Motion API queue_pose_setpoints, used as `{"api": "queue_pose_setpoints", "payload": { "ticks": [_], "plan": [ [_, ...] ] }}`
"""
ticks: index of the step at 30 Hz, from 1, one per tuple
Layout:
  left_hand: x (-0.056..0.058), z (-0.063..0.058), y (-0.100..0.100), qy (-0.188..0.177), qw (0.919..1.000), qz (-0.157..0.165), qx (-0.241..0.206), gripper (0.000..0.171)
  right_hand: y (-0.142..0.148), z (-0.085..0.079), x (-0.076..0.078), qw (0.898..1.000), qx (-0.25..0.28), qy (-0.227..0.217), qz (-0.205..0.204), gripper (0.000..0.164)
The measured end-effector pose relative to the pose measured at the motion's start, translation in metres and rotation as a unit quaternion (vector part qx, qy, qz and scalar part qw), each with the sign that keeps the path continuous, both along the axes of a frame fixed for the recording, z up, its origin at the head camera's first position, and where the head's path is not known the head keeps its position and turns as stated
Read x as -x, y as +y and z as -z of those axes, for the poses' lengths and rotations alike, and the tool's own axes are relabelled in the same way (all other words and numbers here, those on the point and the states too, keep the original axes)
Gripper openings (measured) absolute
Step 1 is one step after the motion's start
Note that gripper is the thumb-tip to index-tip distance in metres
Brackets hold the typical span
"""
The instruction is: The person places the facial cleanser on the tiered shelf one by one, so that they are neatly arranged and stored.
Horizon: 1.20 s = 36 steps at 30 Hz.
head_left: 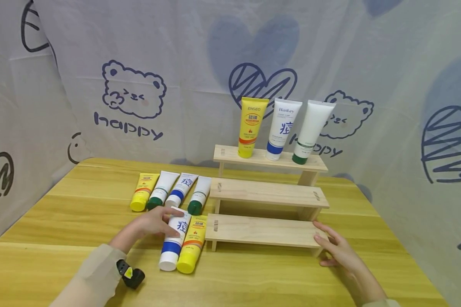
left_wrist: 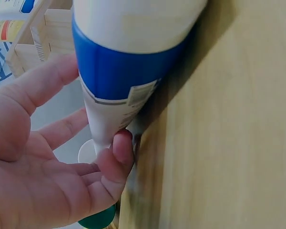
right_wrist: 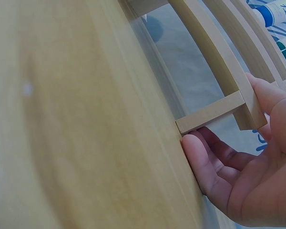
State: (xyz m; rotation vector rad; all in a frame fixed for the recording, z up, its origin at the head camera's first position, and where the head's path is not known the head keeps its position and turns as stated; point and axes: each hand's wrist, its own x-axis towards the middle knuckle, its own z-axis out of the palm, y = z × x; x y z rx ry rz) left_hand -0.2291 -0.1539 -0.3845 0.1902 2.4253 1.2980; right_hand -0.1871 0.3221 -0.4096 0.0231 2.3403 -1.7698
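My left hand (head_left: 152, 222) holds a white squeeze tube with a blue band (head_left: 171, 247), fingers and thumb on either side of its upper part. In the left wrist view that tube (left_wrist: 128, 71) is close up, with fingertips curled around its flat end. Right beside it on the table lies a yellow tube (head_left: 192, 249), cap toward me. A three-step wooden display stand (head_left: 265, 230) is on the right. At the right end of its lowest step, my right hand (head_left: 339, 251) grips the board and leg (right_wrist: 212, 112), thumb on the board and fingers against the leg.
On the top step stand a yellow tube (head_left: 251, 128), a white-and-blue tube (head_left: 283, 128) and a white tube with a green cap (head_left: 311, 132). Several tubes lie in a row behind my left hand, a small yellow one (head_left: 144, 192) leftmost. A printed cloth (head_left: 192, 51) hangs behind the table.
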Motion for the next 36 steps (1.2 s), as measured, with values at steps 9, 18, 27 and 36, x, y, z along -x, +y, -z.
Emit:
{"api": "queue_pose_setpoints", "payload": {
  "ticks": [9,18,27,36],
  "plan": [
    [-0.004,-0.007,0.005,-0.049,0.9977,-0.037,-0.029,0.059,0.001,0.002,0.000,1.000,0.001,0.001,-0.003,0.054],
    [-0.003,-0.007,0.004,-0.047,0.9975,-0.048,-0.023,0.060,0.001,0.002,0.000,1.000,0.000,0.001,-0.005,0.055],
    [-0.001,-0.008,-0.004,-0.024,0.9982,-0.049,-0.026,0.058,0.001,0.003,0.001,1.000,-0.006,0.006,0.003,0.054],
    [-0.003,-0.015,-0.012,-0.013,0.9993,-0.029,-0.016,0.058,0.001,0.002,0.001,1.000,-0.007,0.009,-0.003,0.054]
  ]
}}
